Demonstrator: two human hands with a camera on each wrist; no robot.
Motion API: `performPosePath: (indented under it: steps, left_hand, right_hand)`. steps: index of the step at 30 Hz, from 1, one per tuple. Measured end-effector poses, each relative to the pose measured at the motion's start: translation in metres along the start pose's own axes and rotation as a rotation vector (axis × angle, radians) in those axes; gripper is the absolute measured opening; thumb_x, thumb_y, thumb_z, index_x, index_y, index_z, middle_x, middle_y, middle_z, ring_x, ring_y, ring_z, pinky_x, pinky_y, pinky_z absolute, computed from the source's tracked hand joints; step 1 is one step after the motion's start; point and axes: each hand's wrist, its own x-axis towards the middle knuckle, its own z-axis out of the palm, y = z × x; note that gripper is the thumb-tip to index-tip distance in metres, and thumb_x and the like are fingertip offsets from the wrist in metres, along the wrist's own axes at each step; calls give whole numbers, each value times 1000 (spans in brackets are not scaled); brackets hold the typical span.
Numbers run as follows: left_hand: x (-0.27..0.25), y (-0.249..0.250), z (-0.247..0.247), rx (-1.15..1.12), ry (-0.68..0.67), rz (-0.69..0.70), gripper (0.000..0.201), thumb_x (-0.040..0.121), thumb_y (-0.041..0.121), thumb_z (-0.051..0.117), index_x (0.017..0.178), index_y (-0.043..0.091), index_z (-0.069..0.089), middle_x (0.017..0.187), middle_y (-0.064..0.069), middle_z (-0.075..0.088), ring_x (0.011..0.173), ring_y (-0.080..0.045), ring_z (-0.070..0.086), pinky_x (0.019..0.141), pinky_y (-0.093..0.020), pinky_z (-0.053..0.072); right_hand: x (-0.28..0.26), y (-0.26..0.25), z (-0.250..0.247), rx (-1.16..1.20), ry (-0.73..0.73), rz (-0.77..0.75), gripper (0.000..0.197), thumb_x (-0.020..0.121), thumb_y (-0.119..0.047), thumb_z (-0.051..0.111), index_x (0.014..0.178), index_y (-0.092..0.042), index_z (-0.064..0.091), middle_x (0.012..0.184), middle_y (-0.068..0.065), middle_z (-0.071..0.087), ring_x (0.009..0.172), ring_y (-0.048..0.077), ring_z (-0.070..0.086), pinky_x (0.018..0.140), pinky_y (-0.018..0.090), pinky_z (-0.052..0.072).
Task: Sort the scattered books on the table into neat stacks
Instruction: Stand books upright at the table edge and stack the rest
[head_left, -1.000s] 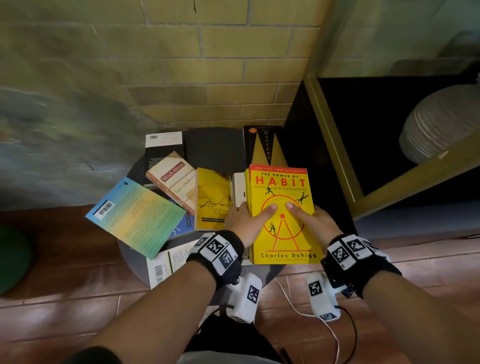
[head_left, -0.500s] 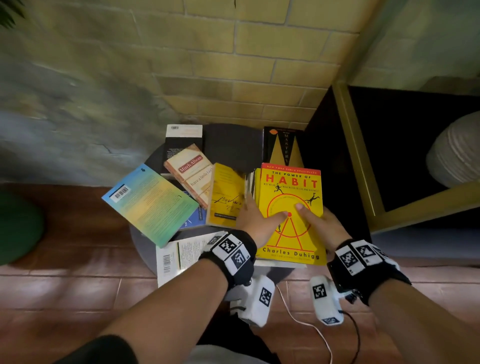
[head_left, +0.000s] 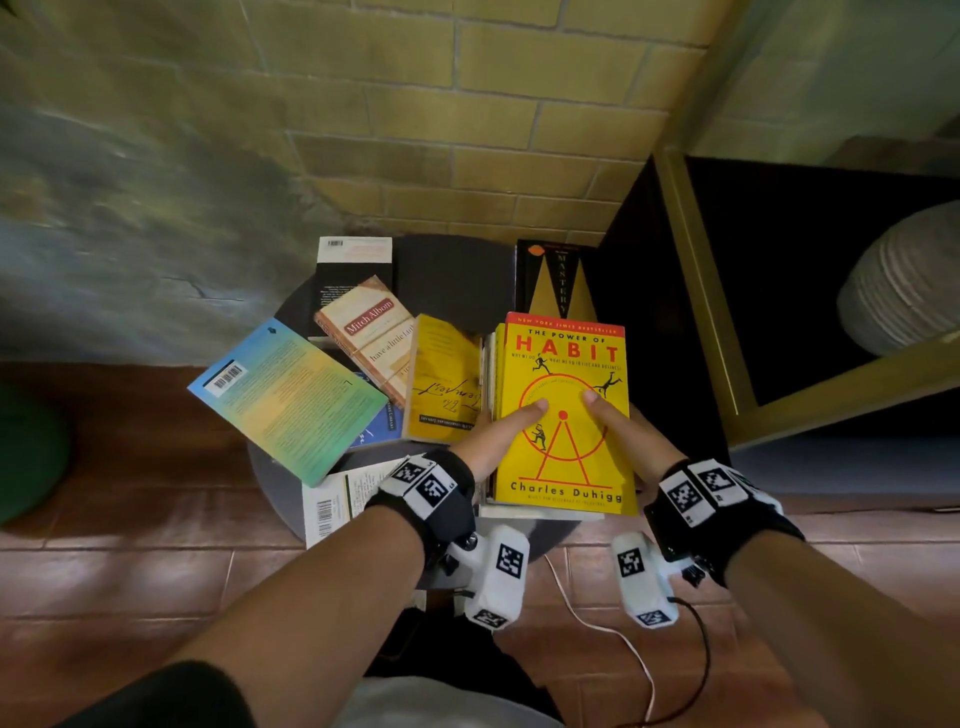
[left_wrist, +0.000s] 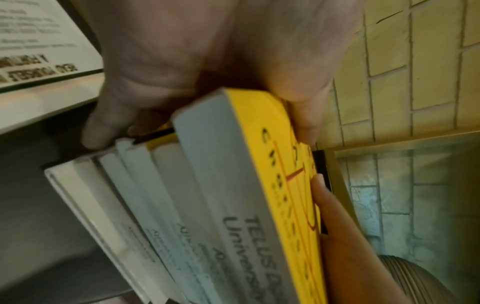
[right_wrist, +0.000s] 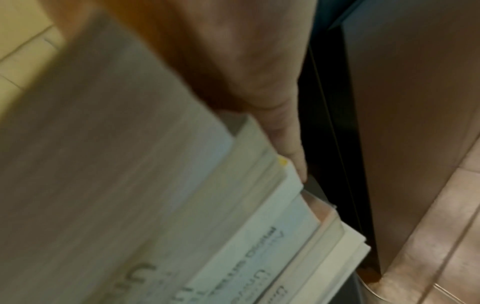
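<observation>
Both hands clasp a stack of books at the table's right edge: left hand and right hand grip opposite sides, thumbs on the yellow cover.

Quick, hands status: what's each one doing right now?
Left hand: grips the book stack, thumb on the Habit book.
Right hand: grips the same stack's other side.

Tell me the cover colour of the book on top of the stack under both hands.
Bright yellow cover with red title lettering, clearest in the head view.
</observation>
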Motion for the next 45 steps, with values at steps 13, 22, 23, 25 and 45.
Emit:
performPosePath:
  steps: [13, 22, 23, 25, 45]
  left_hand:
    - [9, -3, 0, -49, -56, 18, 135, 33, 91, 69, 150, 49, 17, 157, 2, 35, 141, -31, 36, 110, -65, 27]
    - [2, -6, -4, -30, -67, 22, 128, 36, 83, 76, 145, 58, 13, 158, 2, 33, 140, -38, 35, 98, -75, 31]
    - [4, -8, -4, -10, -73, 30, 128, 33, 84, 76, 143, 61, 13, 159, 3, 31, 141, -39, 34, 95, -76, 33]
    - [6, -7, -4, 17, -77, 51, 129, 31, 88, 73, 142, 63, 13, 160, 3, 29, 141, -39, 33, 94, -76, 34]
    - [11, -36, -9, 385, -52, 584, 154, 37, 53, 96, 147, 51, -13, 159, 4, 24, 146, -14, 28, 116, -50, 33]
  right_hand:
    - [2, -4, 4, -7, 53, 16, 51, 89, -54, 52, 134, -33, 45, 127, 4, 61, 113, 28, 60, 100, 44, 44]
    - [-9, -2, 3, -70, 85, -99, 74, 71, -69, 63, 136, -44, 40, 126, -5, 63, 109, 23, 64, 99, 51, 48]
    - [-10, -1, 3, -97, 94, -117, 82, 64, -75, 63, 136, -46, 39, 127, -7, 63, 110, 22, 63, 100, 51, 47]
    - [-7, 2, 3, -150, 113, -134, 95, 53, -87, 59, 137, -49, 35, 132, -9, 59, 117, 22, 59, 103, 51, 44]
    - [-15, 7, -2, -263, 89, -250, 68, 85, -55, 55, 145, -37, 27, 122, -9, 59, 107, 17, 62, 96, 40, 49]
